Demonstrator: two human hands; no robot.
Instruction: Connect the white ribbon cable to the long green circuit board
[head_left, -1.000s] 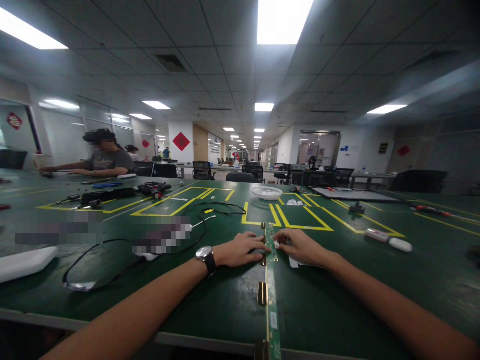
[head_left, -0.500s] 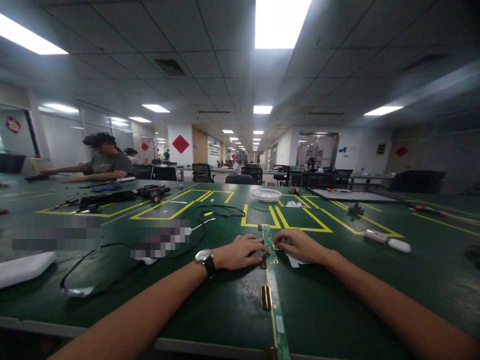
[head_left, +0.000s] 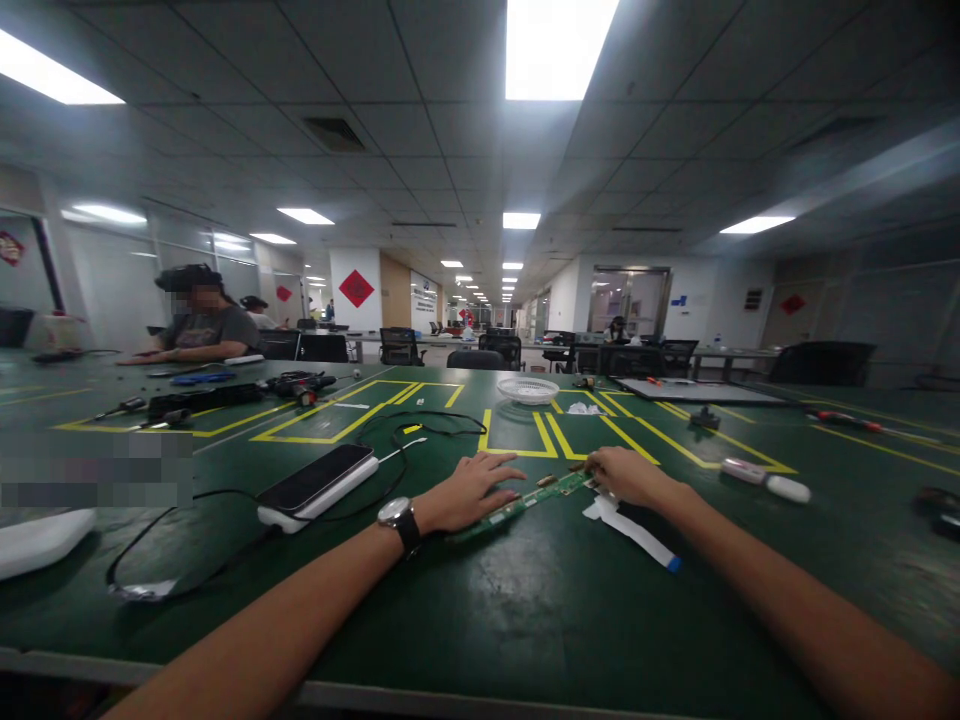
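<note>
A long, narrow green circuit board (head_left: 551, 490) lies slanted across the green table, its near-left part passing under my left hand (head_left: 474, 490). That hand is open, fingers stretched and apart just above or beside the board. At the board's far-right end, my right hand (head_left: 621, 474) is closed with its fingers pinched on the edge. From beneath the right hand a white flat ribbon cable (head_left: 641, 536) with a blue tip runs toward the front right. Brown connector tabs show along the board's far edge. My fingertips partly hide the board's right end.
A phone (head_left: 319, 478) rests on a white block at left, with a black cable (head_left: 442, 415) looping behind. Beyond the board stands a clear round dish (head_left: 528, 390). A white-and-pink object (head_left: 765, 480) lies at right. A person (head_left: 199, 320) sits at the far left.
The circuit board has swung from pointing straight away from me to a slant running left to right. My right hand moved slightly right with its end; the ribbon cable became more visible.
</note>
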